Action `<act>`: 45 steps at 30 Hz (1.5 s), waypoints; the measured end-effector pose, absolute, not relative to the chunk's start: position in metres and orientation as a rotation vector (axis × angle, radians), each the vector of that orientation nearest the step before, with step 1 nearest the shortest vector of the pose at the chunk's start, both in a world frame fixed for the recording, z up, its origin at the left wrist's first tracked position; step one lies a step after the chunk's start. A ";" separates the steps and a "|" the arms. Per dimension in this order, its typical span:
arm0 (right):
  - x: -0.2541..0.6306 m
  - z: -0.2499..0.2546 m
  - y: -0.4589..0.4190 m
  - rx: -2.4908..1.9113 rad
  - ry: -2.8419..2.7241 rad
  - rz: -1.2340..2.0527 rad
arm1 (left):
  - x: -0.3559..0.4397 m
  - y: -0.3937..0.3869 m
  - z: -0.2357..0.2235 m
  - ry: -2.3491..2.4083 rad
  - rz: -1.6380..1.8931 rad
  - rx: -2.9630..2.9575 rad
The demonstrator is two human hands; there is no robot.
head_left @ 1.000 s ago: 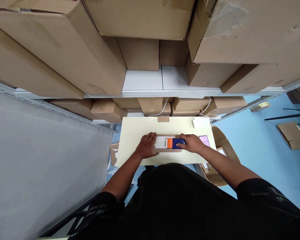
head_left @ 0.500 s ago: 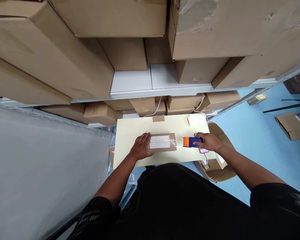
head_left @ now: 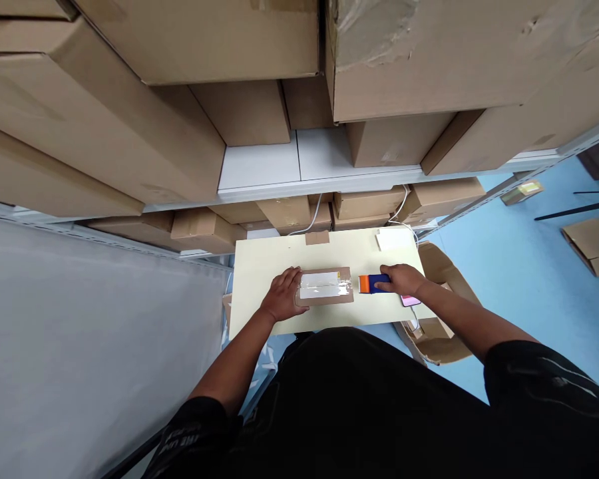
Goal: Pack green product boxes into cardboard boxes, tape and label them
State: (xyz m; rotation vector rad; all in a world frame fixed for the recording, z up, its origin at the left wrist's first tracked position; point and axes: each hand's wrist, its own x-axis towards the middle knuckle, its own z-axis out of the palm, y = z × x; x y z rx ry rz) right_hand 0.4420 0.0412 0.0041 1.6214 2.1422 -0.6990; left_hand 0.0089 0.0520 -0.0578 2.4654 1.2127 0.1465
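A small cardboard box (head_left: 326, 301) lies flat on the cream table (head_left: 264, 256), with a white label and clear shiny tape on its top. My left hand (head_left: 282, 295) grips the left end of this box, fingers over its far corner and thumb along the near side. To the right, my right hand (head_left: 400, 279) is closed around a blue and orange tape dispenser (head_left: 373, 284). Its orange end points at the box, a small gap away. Under my right wrist a phone (head_left: 410, 301) with a lit pink screen is partly covered.
A brown cardboard piece (head_left: 317, 237) and a white sheet (head_left: 395, 239) lie along the table's far edge. Shelves (head_left: 259, 189) loaded with cardboard boxes rise behind it. An open carton (head_left: 442, 266) stands on the floor at right; a grey wall (head_left: 100, 332) is at left.
My right hand has moved left with the tape dispenser, bringing its orange end closer to the box. My left hand stays on the box. The view has shifted slightly.
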 end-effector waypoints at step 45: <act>0.307 -0.002 0.020 1.921 1.548 -0.883 | 0.002 0.050 -0.067 1.177 0.265 2.481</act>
